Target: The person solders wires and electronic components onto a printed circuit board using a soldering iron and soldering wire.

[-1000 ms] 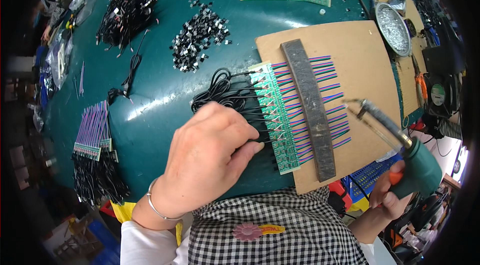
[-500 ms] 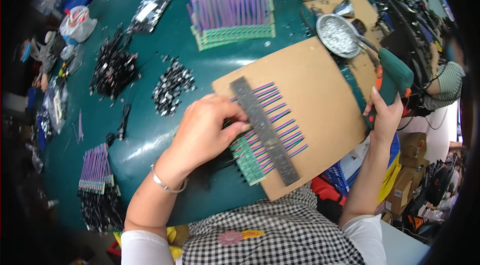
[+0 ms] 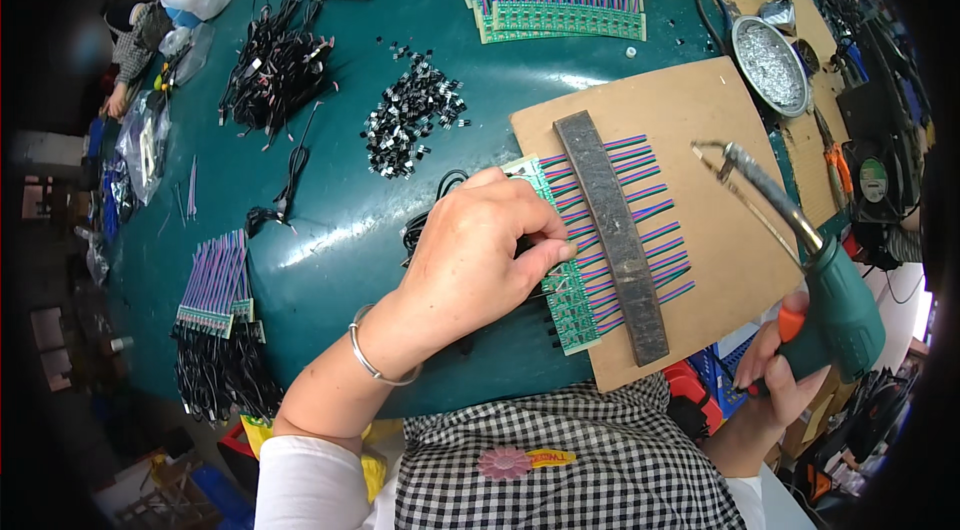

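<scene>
My right hand [image 3: 780, 380] is wrapped round the handle of a green soldering gun [image 3: 845, 315], whose metal tip points left above the cardboard sheet [image 3: 715, 205]. My left hand [image 3: 490, 245] has thumb and fingertips pinched together at a strip of green circuit boards [image 3: 572, 315]; whatever is between them is hidden. Thin purple, green and dark wires [image 3: 668, 242] run from the boards onto the cardboard. Across these wires lies a dark flat bar [image 3: 612, 240]. Behind my left hand shows part of a black cable [image 3: 415, 228].
A heap of small black parts [image 3: 410, 115] and a tangle of black cables [image 3: 275, 65] lie on the green table. Wired boards [image 3: 565, 20] are stacked at the back, others [image 3: 215, 290] at left. A metal bowl [image 3: 770, 65] of silvery bits and orange-handled pliers [image 3: 835, 165] are at right.
The soldering gun has come down and toward me in my right hand, its tip now over the cardboard. My left hand stays at the boards. The whole view has shifted.
</scene>
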### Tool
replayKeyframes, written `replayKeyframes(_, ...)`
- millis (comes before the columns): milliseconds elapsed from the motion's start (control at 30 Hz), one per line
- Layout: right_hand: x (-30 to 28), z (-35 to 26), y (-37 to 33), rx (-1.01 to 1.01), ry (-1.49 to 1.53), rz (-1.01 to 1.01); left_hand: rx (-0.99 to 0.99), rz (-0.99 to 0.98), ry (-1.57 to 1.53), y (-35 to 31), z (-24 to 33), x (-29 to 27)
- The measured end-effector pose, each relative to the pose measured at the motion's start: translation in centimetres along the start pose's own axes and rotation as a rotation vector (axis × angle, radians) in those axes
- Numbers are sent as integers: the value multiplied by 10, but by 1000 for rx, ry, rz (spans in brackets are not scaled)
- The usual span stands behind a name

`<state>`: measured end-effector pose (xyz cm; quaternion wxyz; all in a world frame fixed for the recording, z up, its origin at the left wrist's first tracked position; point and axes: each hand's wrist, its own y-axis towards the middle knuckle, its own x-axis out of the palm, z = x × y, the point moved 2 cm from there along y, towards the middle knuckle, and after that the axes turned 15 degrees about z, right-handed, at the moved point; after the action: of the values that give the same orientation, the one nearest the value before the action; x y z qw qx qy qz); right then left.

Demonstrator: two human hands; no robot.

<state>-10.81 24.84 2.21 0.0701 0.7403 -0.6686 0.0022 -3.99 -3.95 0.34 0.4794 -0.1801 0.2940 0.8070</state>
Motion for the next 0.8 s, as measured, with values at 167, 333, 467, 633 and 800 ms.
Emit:
replayKeyframes(167, -10, -2, -7, 42, 31, -77, 65, 19, 30, 5, 2, 7)
replayKeyframes(333, -21, -3, -14, 61, 61, -93, 149, -147, 146, 16, 9, 8)
replayKeyframes(467, -24, -1, -16, 144, 52, -101, 175, -214, 201, 19, 11, 4)
replayKeyframes(633, -39, 1, -16, 104, 13, -59, 109, -90, 87, 14, 5, -14)
replayKeyframes(800, -45, 11, -10, 86, 6, -87, -145, 467, 308, -21, -50, -76)
